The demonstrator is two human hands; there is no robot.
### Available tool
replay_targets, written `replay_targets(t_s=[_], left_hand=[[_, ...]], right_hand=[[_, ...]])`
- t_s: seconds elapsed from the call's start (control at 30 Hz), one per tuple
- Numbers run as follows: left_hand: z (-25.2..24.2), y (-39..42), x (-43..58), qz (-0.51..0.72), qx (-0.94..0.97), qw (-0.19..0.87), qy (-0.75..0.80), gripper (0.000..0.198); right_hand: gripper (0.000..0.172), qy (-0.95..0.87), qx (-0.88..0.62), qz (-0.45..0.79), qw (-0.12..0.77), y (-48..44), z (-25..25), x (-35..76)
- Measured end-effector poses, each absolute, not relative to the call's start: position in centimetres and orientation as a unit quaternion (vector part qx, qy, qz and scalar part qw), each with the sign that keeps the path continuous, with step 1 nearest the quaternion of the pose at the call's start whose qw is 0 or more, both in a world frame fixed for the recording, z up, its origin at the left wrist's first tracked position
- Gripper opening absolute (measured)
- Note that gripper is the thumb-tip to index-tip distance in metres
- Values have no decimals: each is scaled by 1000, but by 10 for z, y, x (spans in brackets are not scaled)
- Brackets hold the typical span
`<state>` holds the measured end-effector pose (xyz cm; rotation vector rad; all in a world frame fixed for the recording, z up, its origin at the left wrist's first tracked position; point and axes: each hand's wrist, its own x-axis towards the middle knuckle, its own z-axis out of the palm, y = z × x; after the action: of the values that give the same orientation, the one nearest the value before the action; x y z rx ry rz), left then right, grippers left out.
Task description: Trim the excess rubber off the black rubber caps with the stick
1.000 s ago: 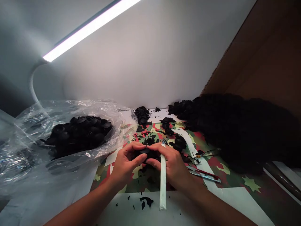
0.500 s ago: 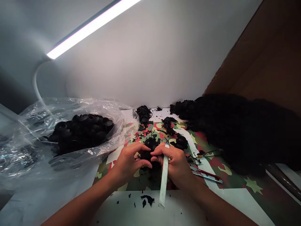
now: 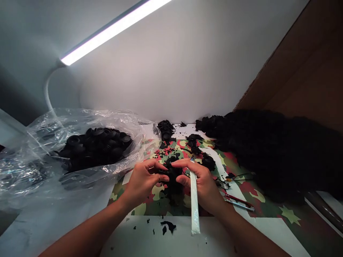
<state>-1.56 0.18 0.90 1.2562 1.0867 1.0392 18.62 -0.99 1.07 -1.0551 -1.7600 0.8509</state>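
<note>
My left hand (image 3: 146,178) is at the centre, its thumb and fingertips at a dark piece that barely shows against the black scraps (image 3: 174,166) behind it. Facing it, my right hand (image 3: 199,182) has a white-wrapped tool (image 3: 194,203) held against its palm side, the handle pointing down toward me. The tool's dark tip shows just above the index finger. Right thumb and index finger are apart around the dark piece. Whether the piece touches each fingertip is hard to tell. Beneath the hands lies a camouflage-patterned sheet (image 3: 139,210).
Black round rubber parts (image 3: 99,146) fill a clear plastic bag (image 3: 139,153) on the left. A large black heap (image 3: 273,153) stands at right by cardboard (image 3: 302,67). A red-and-silver cutter (image 3: 239,202) lies right of my hand. A lamp (image 3: 115,32) hangs above.
My right thumb and index finger have spread apart, and the white tool has swung to the right, more upright. My left hand has shifted slightly left. The view has turned a little.
</note>
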Motion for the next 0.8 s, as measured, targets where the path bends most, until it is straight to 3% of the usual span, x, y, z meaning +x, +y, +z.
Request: replay_targets(t_s=[0.07, 0.2, 0.23, 0.43, 0.8], left_hand=[[9, 0, -14, 436, 565, 509, 481, 10], [6, -5, -10, 421, 640, 409, 495, 7], [6, -5, -9, 415, 653, 396, 495, 6], [2, -9, -1, 446, 693, 307, 476, 11], [-1, -11, 7, 551, 707, 217, 387, 11]], right_hand=[[28, -726, -419, 290, 463, -11, 8, 181], [5, -756, -410, 178, 478, -14, 1, 169], [6, -756, -417, 167, 477, -15, 0, 167], [15, -684, -516, 282, 432, -12, 4, 164], [19, -632, -530, 338, 454, -15, 2, 156]])
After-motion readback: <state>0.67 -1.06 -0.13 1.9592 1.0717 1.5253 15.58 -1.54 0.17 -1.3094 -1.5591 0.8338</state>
